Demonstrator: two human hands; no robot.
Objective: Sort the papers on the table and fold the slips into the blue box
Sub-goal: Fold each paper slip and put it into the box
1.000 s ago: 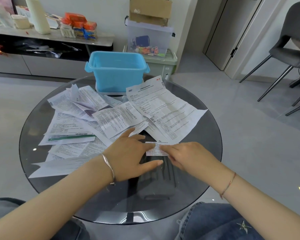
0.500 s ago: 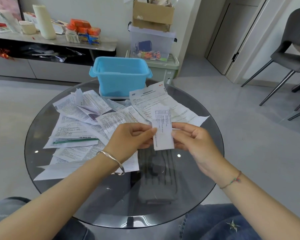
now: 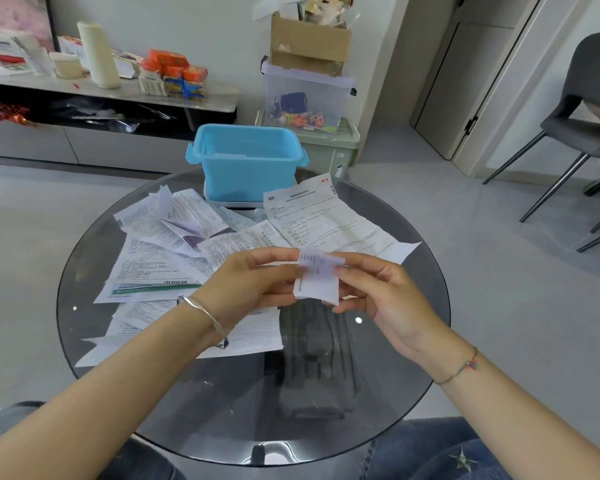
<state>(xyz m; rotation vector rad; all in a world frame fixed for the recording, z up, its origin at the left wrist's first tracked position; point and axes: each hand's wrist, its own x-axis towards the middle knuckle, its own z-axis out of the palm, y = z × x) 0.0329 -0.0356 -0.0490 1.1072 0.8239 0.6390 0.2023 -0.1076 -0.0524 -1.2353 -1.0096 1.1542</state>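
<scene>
Two hands hold a small paper slip above a round glass table.

Loose papers [image 3: 160,251] cover the table's [image 3: 84,271] left side; left hand [image 3: 246,282] and right hand [image 3: 378,292] each pinch the partly folded slip [image 3: 317,280]. The blue box [image 3: 246,164] stands beyond.

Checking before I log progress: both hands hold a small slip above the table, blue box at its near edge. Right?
No: the head view shows the blue box at the far edge of the table. The left hand and right hand do hold the slip above it.
</scene>
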